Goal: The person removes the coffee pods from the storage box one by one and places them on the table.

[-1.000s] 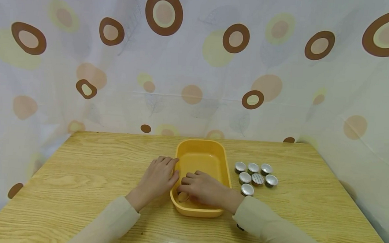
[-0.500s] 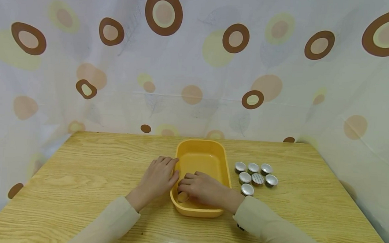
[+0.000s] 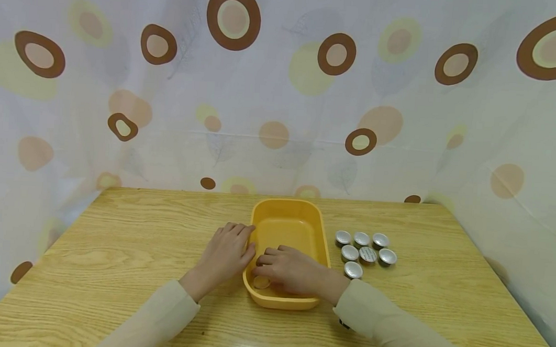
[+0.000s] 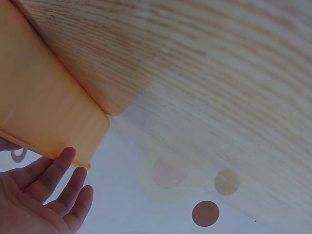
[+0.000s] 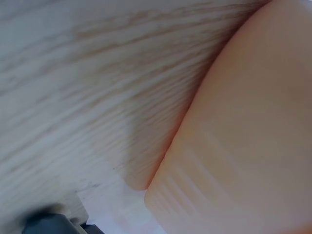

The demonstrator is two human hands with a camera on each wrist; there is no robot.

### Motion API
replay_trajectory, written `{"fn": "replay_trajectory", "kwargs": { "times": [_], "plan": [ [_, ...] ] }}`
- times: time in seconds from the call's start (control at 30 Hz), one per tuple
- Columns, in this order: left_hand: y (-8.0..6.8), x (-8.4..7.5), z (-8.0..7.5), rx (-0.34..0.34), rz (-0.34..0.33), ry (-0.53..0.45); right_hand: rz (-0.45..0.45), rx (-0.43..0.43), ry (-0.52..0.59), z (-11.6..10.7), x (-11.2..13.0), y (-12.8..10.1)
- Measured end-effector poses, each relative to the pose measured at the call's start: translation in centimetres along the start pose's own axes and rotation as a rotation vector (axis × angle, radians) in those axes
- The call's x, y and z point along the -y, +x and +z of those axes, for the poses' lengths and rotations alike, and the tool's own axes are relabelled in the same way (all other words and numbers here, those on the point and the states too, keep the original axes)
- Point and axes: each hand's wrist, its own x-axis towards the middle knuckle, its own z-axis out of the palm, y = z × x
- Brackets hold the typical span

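Observation:
A yellow plastic bin [image 3: 283, 302] stands on the wooden table. My left hand [image 3: 224, 252] rests at its left rim, the thumb over the edge; in the left wrist view the relaxed fingers [image 4: 62, 163] touch the outer wall near the top. Inside the bin's near left corner, my right hand [image 3: 289, 268] bends its fingers down around a small round lidded cup [image 3: 262, 282]. That cup's round face shows below the fingers; the rest is hidden under the hand. Beyond the bin's right side, several small dark cups with silver foil lids [image 3: 350, 253] stand upright in rows.
The wooden table [image 3: 152, 240] spreads to both sides of the bin. A patterned curtain [image 3: 282, 90] hangs behind it and at the sides. A small black object [image 3: 344, 324] shows below the right sleeve. The bin's wall [image 5: 243, 146] fills much of the right wrist view.
The right fingers shift slightly at the small cup in the bin, and its round face looks a little different. The left hand, the bin and the cups on the table stay put.

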Motion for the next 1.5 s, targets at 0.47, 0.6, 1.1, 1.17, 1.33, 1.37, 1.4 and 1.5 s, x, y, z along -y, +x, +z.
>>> {"fn": "replay_trajectory", "kwargs": {
  "times": [0.47, 0.6, 1.1, 1.17, 1.33, 1.37, 1.4, 1.5],
  "plan": [
    [0.1, -0.1, -0.2, -0.003, 0.002, -0.003, -0.014, 0.006, -0.069, -0.3, -0.1, -0.1],
    [0.1, -0.1, -0.2, -0.001, 0.007, -0.003, -0.002, 0.009, -0.084, -0.4, -0.1, -0.2],
    [0.1, -0.1, -0.1, 0.004, 0.0, -0.014, 0.061, 0.024, -0.004, -0.5, -0.2, -0.5],
    [0.1, -0.1, 0.0, 0.005, -0.003, -0.016, 0.068, 0.015, 0.026, -0.4, -0.3, -0.6],
    [0.1, 0.0, 0.1, 0.003, 0.0, -0.017, 0.095, -0.019, 0.101, -0.5, -0.5, -1.0],
    [0.1, 0.0, 0.0, 0.003, 0.001, -0.017, 0.1, -0.024, 0.113, -0.5, -0.5, -1.1],
    [0.1, 0.0, 0.0, 0.002, 0.001, -0.018, 0.106, -0.03, 0.127, -0.6, -0.6, -1.2],
    [0.1, -0.1, -0.1, 0.004, 0.0, -0.022, 0.12, -0.043, 0.161, -0.7, -0.7, -1.4]
  ]
}}
